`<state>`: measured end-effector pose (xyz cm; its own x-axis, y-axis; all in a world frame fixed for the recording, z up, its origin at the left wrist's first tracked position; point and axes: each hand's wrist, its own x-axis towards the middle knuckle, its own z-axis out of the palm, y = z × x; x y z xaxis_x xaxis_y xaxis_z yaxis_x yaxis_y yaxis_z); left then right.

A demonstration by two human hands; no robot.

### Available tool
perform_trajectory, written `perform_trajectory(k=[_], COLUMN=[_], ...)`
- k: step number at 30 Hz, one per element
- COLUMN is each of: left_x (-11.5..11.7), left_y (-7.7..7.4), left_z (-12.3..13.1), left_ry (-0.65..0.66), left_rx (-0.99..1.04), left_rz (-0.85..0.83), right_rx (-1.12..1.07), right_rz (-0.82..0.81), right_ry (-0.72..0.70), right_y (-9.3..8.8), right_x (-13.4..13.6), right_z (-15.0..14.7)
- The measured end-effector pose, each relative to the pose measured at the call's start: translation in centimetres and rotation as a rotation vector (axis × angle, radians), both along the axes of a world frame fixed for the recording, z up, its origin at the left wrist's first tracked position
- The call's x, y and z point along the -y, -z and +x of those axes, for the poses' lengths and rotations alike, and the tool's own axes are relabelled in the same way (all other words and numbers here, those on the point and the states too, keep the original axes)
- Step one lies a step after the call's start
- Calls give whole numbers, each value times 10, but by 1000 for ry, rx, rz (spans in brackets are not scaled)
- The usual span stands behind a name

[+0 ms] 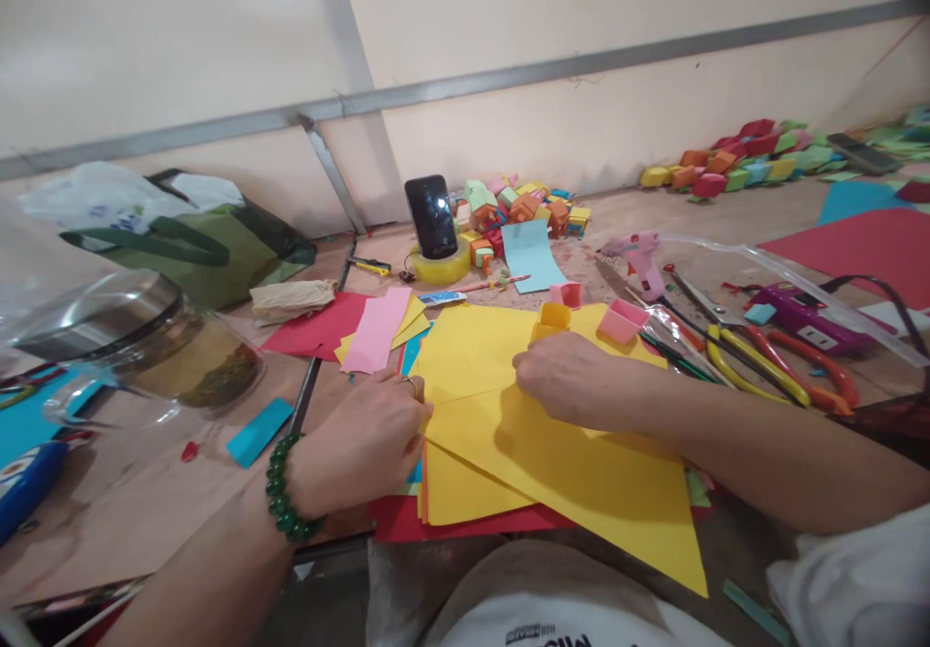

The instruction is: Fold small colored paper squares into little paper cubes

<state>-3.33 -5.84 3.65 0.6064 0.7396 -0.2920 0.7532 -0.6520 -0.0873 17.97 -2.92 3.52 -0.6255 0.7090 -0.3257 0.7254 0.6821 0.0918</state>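
A large yellow paper sheet (pixel 581 463) lies at an angle over a stack of coloured paper, with one corner hanging past the table edge. At its left edge, my left hand (pixel 370 439) is closed, the paper edge at its curled fingers. My right hand (pixel 567 381) is closed too, its fingertips pressed on the sheet near a straight line running left across the yellow; I cannot tell whether that line is a crease or an edge. Just beyond this hand sit a small yellow paper box (pixel 552 318) and two pink paper boxes (pixel 623 322). The fingertips are partly hidden.
On the right lie a pink glue gun (pixel 639 260), scissors (pixel 756 361) and a purple power strip (pixel 806 318). A phone (pixel 431 216) stands in a tape roll (pixel 443 267) beside piled paper boxes (pixel 523 206). A glass jug (pixel 196 347) and green bag (pixel 181 250) are left.
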Motion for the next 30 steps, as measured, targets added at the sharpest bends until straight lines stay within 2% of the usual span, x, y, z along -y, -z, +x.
perform_trajectory(k=[11,15,17,19,22,24,26,30], left_x=[-3,-8,-12,-17,-22,-22,-20,-15], left_y=[-1,-6,-5,0,12,17,16,4], left_z=[-3,-11,-15,-17,-12,-6,1,4], left_ry=[-9,-81,-103,-68,66,122,127,86], left_rx=[3,32,115,258,372,327,271,249], left_rz=[-48,-4,59,118,42,-49,-93,-151], right_rx=[1,-24,-37,-77,-216,-292,-310,-232], right_rz=[15,30,46,78,81,8,-64,-92], right_ry=[59,55,58,55,-82,-240,-338,-297], right_y=[3,1,1,2,7,12,18,20], right_x=[0,-1,-4,-6,-9,-11,-12,-14], right_z=[4,5,6,7,5,2,-1,0])
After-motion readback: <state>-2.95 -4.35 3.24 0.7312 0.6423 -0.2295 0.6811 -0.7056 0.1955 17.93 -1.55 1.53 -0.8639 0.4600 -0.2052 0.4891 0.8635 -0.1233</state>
